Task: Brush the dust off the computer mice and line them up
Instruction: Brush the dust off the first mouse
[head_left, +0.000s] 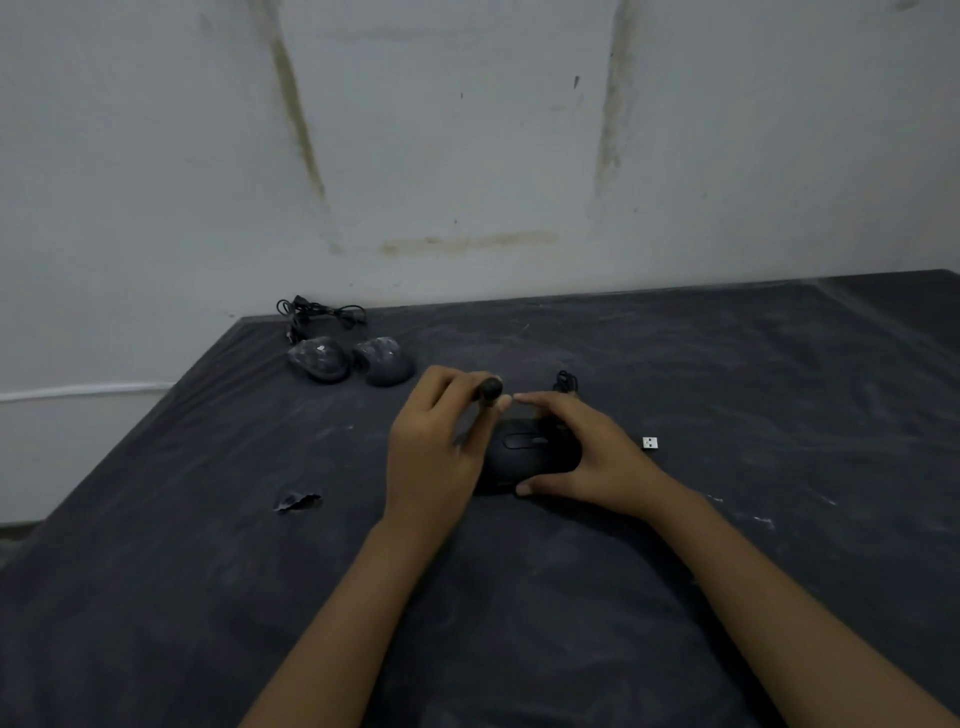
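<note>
A black computer mouse (530, 454) lies on the dark cloth-covered table (727, 374) in the middle. My right hand (587, 457) grips it from the right, fingers over its far end and thumb at its near side. My left hand (436, 447) holds a dark brush (485, 402) by its handle, the handle end sticking up beyond my fingers and the lower end against the mouse's left side. Two dust-speckled mice (319, 358) (384, 361) sit side by side at the far left.
A tangle of black cable (322, 312) lies behind the dusty mice by the wall. A small white USB plug (650, 442) and another cable (566, 382) lie right of my hands. A torn spot (297, 501) marks the cloth at left.
</note>
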